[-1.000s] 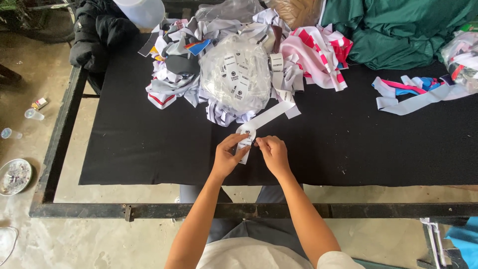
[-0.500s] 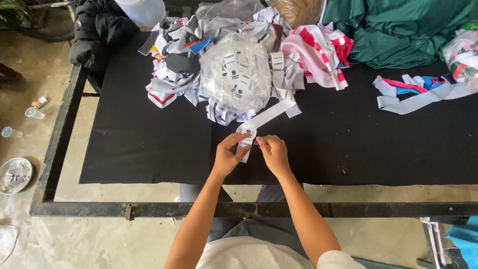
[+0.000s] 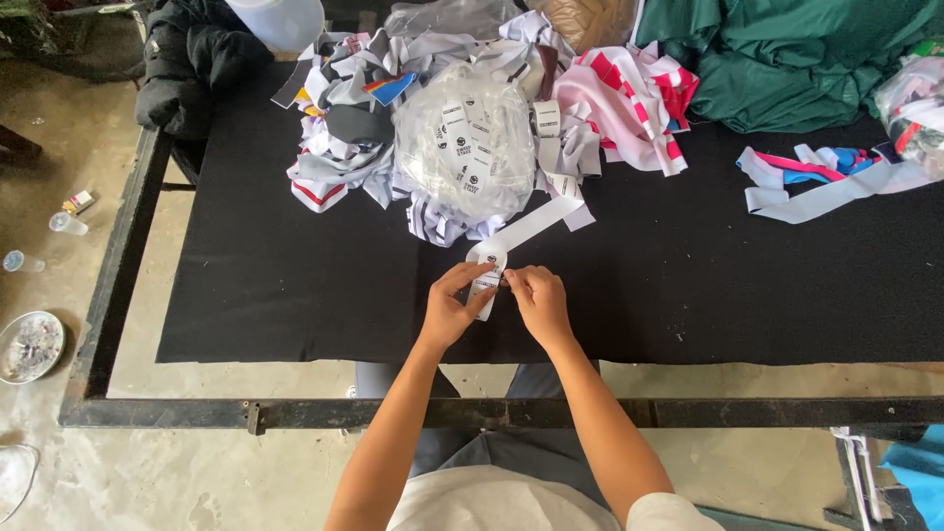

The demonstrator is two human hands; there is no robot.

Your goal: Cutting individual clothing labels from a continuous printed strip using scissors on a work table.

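Note:
Both of my hands meet at the near middle of a black cloth-covered table (image 3: pixel 275 295). My left hand (image 3: pixel 450 307) and my right hand (image 3: pixel 536 300) pinch a small white label tag (image 3: pixel 486 280) with dark print between the fingertips. A long white fabric strip (image 3: pixel 536 221) runs from the tag up and to the right toward a clear plastic bag (image 3: pixel 462 147) filled with several more white tags.
Piles of fabric scraps line the far edge: grey and white pieces (image 3: pixel 339 128), pink and red striped cloth (image 3: pixel 629 98), green fabric (image 3: pixel 787 59), loose strips (image 3: pixel 816 182) at right. A black jacket (image 3: pixel 187 64) hangs at the far left corner. Cups and a dish (image 3: pixel 29 344) lie on the floor.
Nothing has visibly shifted; both hands stay at the same spot on the tag with only slight finger movement.

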